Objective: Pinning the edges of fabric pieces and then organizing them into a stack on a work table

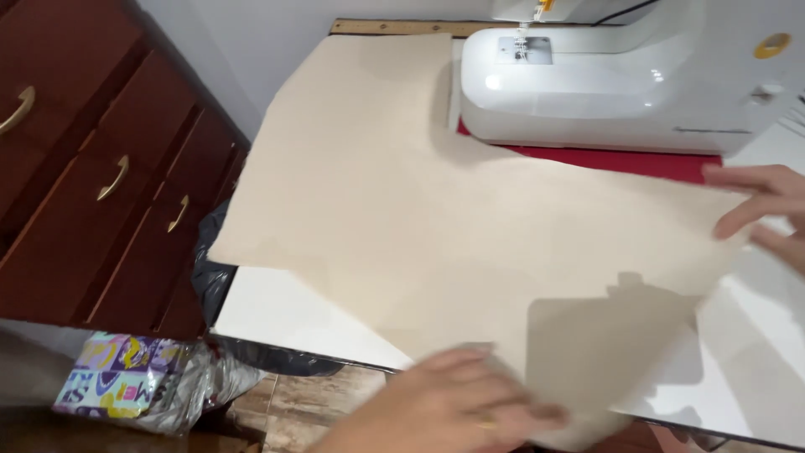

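Item: large beige fabric piece [402, 210], lying flat across a white tabletop [277, 315]; its far corner reaches a wooden ruler [394, 27] at the back edge, its left corner overhangs the tabletop's left edge above a black plastic bag [214, 277].

Left hand [453, 403]: at the near edge, blurred, fingers laid on the fabric's lower corner; whether it pinches or merely presses cannot be told. Wrist cut off by the frame's bottom.

Right hand [759, 210]: at the right frame edge, partly cut off, fingers spread loosely, tips touching the fabric's right corner.

White sewing machine [612, 84]: back right, standing on a red mat [620, 159]; the fabric lies just beside its base and covers part of the mat. Needle area small, hard to make out.

Open room: bare tabletop strip at front left and front right of the fabric.

Left of the tabletop: dark wooden drawers [101, 176] with brass handles. Floor level: a colourful wrapped package [122, 382] in clear plastic, partly hidden.
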